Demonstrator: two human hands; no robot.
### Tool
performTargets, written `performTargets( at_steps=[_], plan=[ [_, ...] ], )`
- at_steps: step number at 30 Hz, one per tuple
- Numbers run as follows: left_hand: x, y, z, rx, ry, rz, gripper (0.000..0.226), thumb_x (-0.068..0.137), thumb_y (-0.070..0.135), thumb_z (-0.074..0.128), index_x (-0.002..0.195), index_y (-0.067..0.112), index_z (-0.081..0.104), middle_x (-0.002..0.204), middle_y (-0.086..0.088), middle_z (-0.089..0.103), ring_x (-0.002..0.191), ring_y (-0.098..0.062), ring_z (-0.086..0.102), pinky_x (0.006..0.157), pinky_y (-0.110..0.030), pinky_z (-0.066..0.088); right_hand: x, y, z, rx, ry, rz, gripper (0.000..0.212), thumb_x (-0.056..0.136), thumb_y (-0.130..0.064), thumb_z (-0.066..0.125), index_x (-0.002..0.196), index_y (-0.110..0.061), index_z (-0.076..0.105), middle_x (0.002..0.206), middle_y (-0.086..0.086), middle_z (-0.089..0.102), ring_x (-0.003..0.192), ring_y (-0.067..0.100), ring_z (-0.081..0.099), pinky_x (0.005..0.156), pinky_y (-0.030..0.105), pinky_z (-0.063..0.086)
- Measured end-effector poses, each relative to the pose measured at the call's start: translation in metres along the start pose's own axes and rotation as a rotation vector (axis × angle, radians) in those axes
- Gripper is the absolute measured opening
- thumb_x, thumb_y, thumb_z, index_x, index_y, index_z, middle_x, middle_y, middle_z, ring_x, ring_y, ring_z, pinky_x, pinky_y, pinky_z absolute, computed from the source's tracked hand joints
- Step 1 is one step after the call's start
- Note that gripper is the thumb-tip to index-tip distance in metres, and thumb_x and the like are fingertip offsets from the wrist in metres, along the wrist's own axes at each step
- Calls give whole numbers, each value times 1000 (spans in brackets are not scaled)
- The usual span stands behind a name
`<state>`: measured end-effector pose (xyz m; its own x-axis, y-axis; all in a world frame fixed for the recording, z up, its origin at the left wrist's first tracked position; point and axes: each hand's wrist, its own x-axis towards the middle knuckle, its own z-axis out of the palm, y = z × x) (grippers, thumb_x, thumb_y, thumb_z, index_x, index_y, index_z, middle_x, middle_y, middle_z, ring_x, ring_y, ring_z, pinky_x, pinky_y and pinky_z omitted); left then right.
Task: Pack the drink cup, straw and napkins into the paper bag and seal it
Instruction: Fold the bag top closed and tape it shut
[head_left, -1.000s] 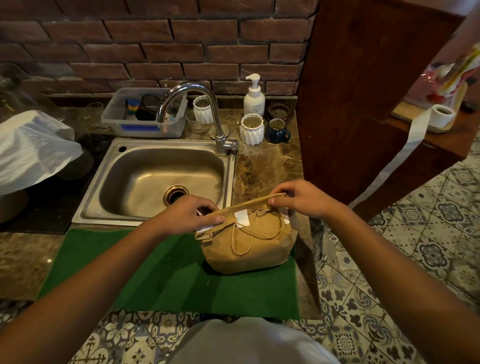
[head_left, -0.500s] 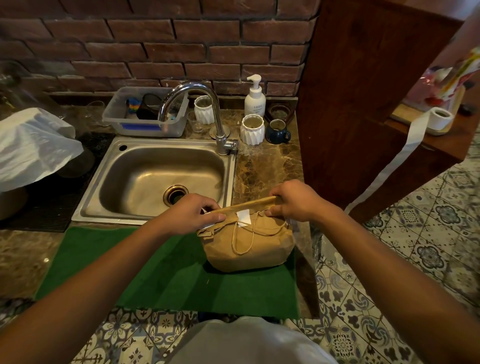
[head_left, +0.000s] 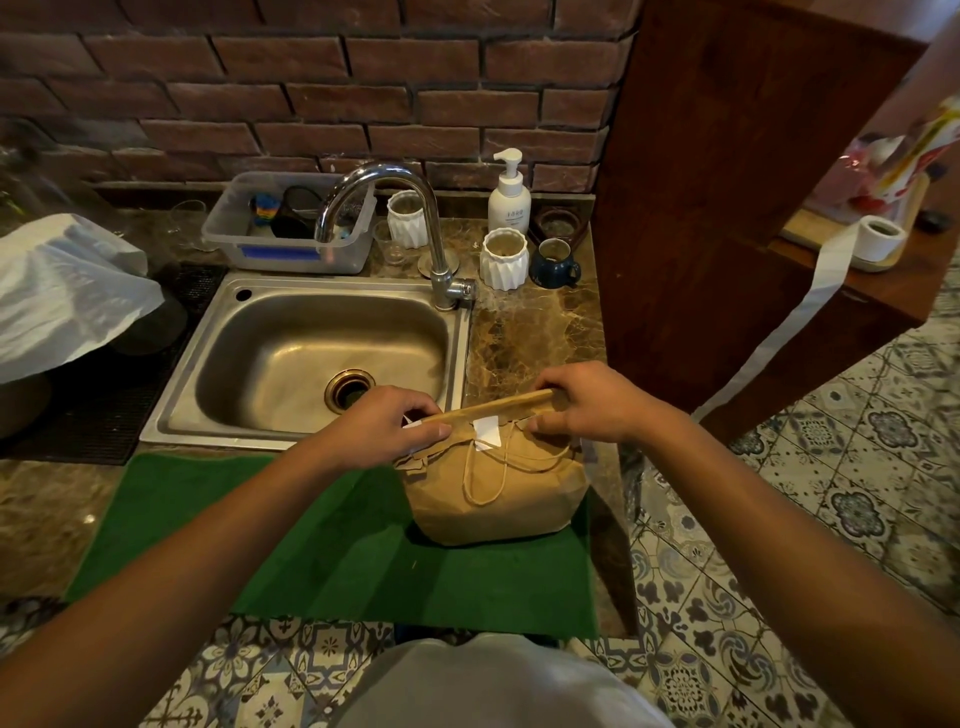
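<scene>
Crumpled paper bag (head_left: 493, 493), folded top taped, contents apparently hidden

A steel sink (head_left: 317, 358) was set in the marble counter (head_left: 535, 338); a soap dispenser (head_left: 509, 195) and white ribbed cup (head_left: 504, 260) were observed beside the faucet (head_left: 395, 218).

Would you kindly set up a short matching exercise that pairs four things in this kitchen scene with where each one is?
Things:
1. paper bag
2. soap dispenser
3. blue mug
4. roll of white tape

Places:
A. on the wooden ledge at the right
B. against the brick wall, behind a white ribbed cup
C. on the green mat, its folded top held by both hands
D. on the marble counter, right of a white ribbed cup

Pairs: 1-C, 2-B, 3-D, 4-A
</scene>
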<state>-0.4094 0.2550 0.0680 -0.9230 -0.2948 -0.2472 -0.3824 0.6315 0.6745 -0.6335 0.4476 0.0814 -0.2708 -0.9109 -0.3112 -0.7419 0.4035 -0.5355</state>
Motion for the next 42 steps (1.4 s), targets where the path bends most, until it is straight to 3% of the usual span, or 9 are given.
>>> performTargets(
  at_steps=[9, 14, 19, 25, 31, 34, 36, 40, 42],
  plan=[
    [-6, 4, -5, -28, -17, -36, 26, 89, 46, 69, 103, 25, 76, 94, 14, 73, 83, 2, 66, 70, -22, 54, 7, -9, -8, 38, 35, -40, 29, 87, -39, 76, 112, -26, 72, 105, -7, 70, 100, 13, 65, 90, 40, 55],
    [-13, -3, -8, -38, -39, -84, 26, 88, 43, 72, 105, 23, 76, 98, 10, 73, 83, 3, 66, 64, -11, 50, 8, -9, -11, 20, -14, -74, 17, 88, -40, 75, 100, -28, 77, 98, -10, 74, 96, 9, 66, 88, 44, 55],
    [-15, -5, -8, -8, -54, -86, 26, 87, 44, 72, 95, 20, 78, 94, 9, 72, 83, -7, 66, 72, -26, 54, 12, -9, -9, 2, -23, -103, 14, 87, -41, 75, 95, -31, 78, 92, -12, 74, 91, 7, 66, 84, 44, 56],
    [-15, 4, -16, -132, 118, -80, 16, 86, 37, 77, 82, 22, 76, 74, 3, 72, 70, -12, 67, 66, -35, 51, 3, -10, -21, 147, 36, -96, 12, 92, -31, 74, 99, -22, 78, 92, -8, 75, 88, 8, 68, 82, 37, 56],
    [-18, 25, -21, -388, 186, -68, 15, 88, 25, 75, 103, 25, 74, 96, 4, 76, 85, -7, 70, 78, -26, 55, -22, 1, -50, 359, 174, -105, 7, 94, -26, 72, 98, -26, 77, 90, -10, 75, 88, 4, 69, 80, 26, 52],
    [-17, 36, -17, -329, 203, -25, 16, 90, 23, 72, 106, 27, 73, 98, 10, 76, 93, -6, 70, 83, -21, 54, -34, 8, -61, 421, 217, -76, 7, 94, -25, 72, 98, -24, 78, 89, -9, 75, 86, 3, 68, 79, 25, 51],
    [-12, 44, -14, -268, 243, 10, 14, 91, 21, 71, 105, 22, 75, 96, 6, 76, 93, -9, 70, 84, -26, 55, -41, 14, -64, 438, 230, -67, 8, 94, -25, 72, 98, -23, 78, 89, -8, 75, 85, 1, 68, 79, 24, 51],
    [-2, 64, -10, -219, 320, 43, 12, 92, 20, 69, 101, 28, 73, 88, 18, 73, 80, 4, 65, 69, -10, 46, -57, 21, -67, 552, 299, -43, 9, 92, -23, 74, 100, -22, 78, 94, -4, 77, 89, 5, 71, 78, 20, 53],
    [2, 72, -9, -185, 337, 62, 11, 93, 21, 68, 99, 28, 73, 83, 21, 71, 74, 4, 62, 64, -10, 44, -67, 26, -70, 611, 349, -37, 17, 91, -26, 75, 108, -21, 75, 102, -3, 75, 93, 6, 71, 78, 18, 55]
  ],
)
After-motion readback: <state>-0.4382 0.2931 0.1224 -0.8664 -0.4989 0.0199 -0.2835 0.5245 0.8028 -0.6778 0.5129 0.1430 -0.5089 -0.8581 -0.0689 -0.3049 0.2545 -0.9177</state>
